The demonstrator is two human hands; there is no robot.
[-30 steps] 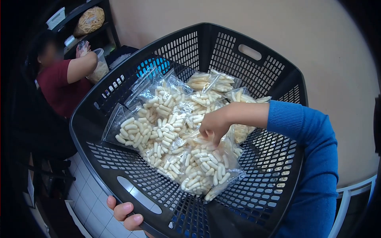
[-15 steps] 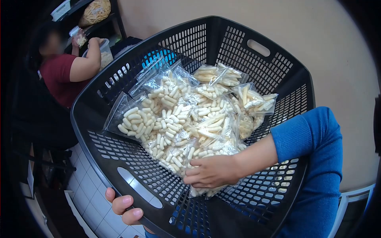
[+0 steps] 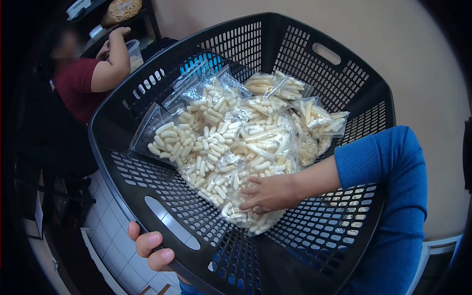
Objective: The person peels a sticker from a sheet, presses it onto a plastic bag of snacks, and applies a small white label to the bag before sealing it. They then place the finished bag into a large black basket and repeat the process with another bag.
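A large black plastic basket (image 3: 147, 182) with slotted walls takes up most of the view. My left hand (image 3: 152, 246) is closed round its lower left rim, below an oval handle opening, with only the fingers showing. Clear plastic bags (image 3: 211, 142) filled with pale, capsule-shaped pieces are piled inside. My right hand (image 3: 270, 193), in a blue sleeve, lies on the bag (image 3: 253, 221) at the near end of the pile, fingers spread over the plastic. Farther back, some bags (image 3: 280, 86) hold longer pale sticks.
At the upper left, a person in a dark red shirt (image 3: 76, 81) reaches toward a shelf beside a clear tub (image 3: 134, 51). A big bag (image 3: 122, 11) of tan pieces rests on the shelf. Tiled floor (image 3: 115, 236) shows below the basket, and a plain wall (image 3: 418, 98) rises behind it.
My right hand has shifted up and slightly right, its fingers now spread rather than curled on the near bag. That bag sits slightly higher. The other person's arm has risen toward the shelf.
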